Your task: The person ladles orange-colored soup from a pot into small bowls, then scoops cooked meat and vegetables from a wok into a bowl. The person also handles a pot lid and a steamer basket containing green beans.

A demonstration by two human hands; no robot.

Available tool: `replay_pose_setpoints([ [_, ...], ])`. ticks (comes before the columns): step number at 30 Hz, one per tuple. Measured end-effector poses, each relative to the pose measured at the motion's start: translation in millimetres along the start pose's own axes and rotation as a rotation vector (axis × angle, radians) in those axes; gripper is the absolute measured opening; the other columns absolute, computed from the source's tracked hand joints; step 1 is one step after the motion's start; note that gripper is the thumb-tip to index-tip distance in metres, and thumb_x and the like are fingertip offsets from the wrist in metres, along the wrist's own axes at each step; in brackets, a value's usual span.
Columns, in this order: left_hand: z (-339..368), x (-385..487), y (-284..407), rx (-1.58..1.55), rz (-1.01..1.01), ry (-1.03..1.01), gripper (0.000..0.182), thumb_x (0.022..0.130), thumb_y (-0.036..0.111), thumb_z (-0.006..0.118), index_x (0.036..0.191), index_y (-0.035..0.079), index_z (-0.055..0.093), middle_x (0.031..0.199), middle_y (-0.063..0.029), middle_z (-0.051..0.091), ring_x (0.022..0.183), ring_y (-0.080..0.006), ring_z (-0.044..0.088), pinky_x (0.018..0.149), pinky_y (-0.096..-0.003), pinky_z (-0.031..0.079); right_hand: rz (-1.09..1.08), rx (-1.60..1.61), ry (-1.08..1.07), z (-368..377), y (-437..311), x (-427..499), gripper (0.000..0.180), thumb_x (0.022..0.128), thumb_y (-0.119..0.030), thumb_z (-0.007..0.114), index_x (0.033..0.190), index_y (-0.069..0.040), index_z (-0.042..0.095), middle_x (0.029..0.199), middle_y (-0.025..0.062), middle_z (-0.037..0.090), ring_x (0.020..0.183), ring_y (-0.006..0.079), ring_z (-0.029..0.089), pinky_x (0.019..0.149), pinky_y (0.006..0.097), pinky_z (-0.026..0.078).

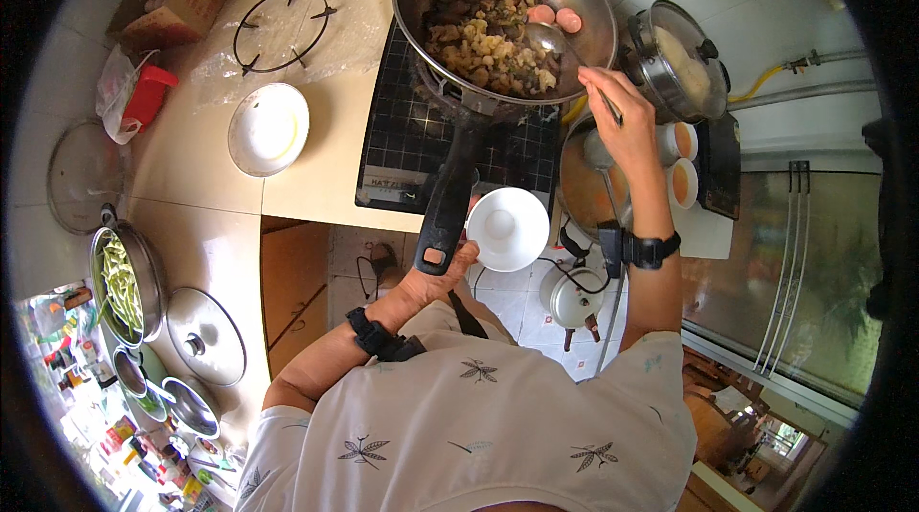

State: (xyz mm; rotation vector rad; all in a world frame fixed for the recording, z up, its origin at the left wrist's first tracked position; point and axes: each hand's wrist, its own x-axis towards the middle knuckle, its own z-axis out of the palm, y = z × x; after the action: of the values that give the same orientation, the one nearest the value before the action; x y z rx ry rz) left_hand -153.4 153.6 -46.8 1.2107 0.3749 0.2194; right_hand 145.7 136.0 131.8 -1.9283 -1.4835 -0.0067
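My right hand (623, 108) grips the handle of a metal spoon (547, 37), whose bowl rests among the food in a deep frying pan (585, 56). Chopped, browned food (481, 42) covers much of the pan's bottom, with a few pink sausage slices (568, 20) at its right side. In my left hand (446, 275) is a white bowl (511, 228), tilted so that its bare inside faces up. It is close to the pan's black handle (459, 182), which partly covers my fingers. Whether those fingers also touch the handle is hard to see.
The pan sits over a black cooktop (391, 146). Left of it are a white dish (269, 130) and a black burner ring (283, 27). A large pot (574, 153), two cups (682, 182) and a lidded glass-topped pot (678, 63) stand right. A pan of green vegetables (129, 282) is far left.
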Motion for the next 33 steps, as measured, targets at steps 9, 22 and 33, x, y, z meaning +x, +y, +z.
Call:
replay_pose_setpoints([
  [9, 3, -7, 34, 0.059, -0.133, 0.04, 0.063, 0.093, 0.014, 0.051, 0.152, 0.01, 0.028, 0.126, -0.0064, 0.053, 0.106, -0.0149, 0.054, 0.087, -0.032, 0.05, -0.156, -0.001, 0.039, -10, -30, -1, 0.022, 0.09, 0.002, 0.062, 0.111, 0.0, 0.067, 0.105, 0.0135, 0.069, 0.093, 0.0223, 0.068, 0.08, 0.0304, 0.053],
  [22, -26, -23, 62, 0.092, -0.051, 0.069, 0.068, 0.09, 0.033, 0.072, 0.143, 0.005, 0.04, 0.104, -0.0079, 0.062, 0.094, -0.0145, 0.057, 0.086, -0.0297, 0.049, -0.231, -0.047, -0.154, 20, -35, 15, 0.028, 0.089, -0.003, 0.063, 0.118, -0.005, 0.066, 0.116, 0.0138, 0.066, 0.102, 0.029, 0.067, 0.086, 0.0361, 0.054],
  [33, -75, -65, 106, 0.003, -0.209, 0.17, 0.062, 0.088, -0.002, 0.052, 0.148, 0.007, 0.038, 0.124, -0.008, 0.06, 0.113, -0.0178, 0.057, 0.099, -0.0327, 0.045, -0.066, -0.141, 0.075, -11, -2, 9, 0.029, 0.094, -0.01, 0.058, 0.123, -0.007, 0.062, 0.12, 0.016, 0.063, 0.104, 0.0318, 0.065, 0.086, 0.039, 0.053],
])
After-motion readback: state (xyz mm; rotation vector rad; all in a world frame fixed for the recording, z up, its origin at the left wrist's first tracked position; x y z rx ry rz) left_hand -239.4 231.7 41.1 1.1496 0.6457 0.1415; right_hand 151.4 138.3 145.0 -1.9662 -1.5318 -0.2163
